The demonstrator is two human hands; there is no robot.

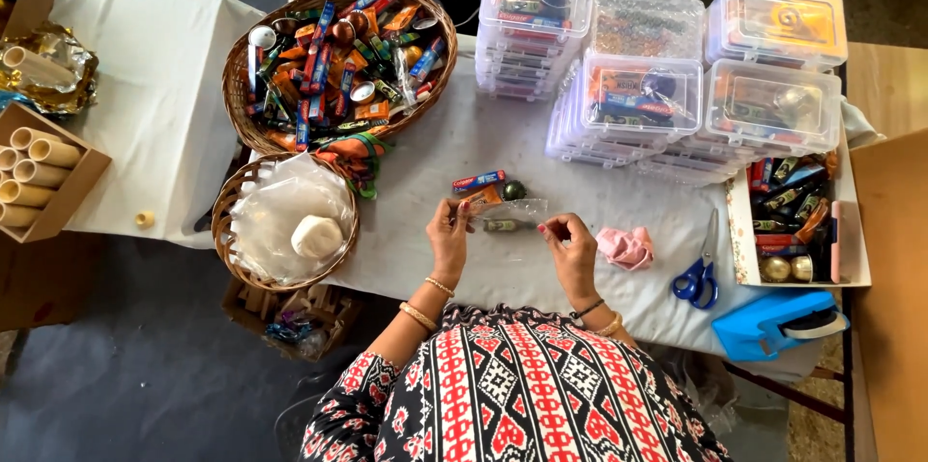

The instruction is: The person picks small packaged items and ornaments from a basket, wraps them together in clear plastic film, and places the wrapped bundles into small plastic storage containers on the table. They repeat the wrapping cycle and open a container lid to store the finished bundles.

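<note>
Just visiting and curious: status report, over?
Left hand and right hand hold clear plastic bag between them. Small packets just beyond. Nothing in the way.

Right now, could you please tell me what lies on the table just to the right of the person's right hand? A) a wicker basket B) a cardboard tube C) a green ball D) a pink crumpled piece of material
D: a pink crumpled piece of material lies on the white table beside the right hand, with the blue-handled scissors further right.
</note>
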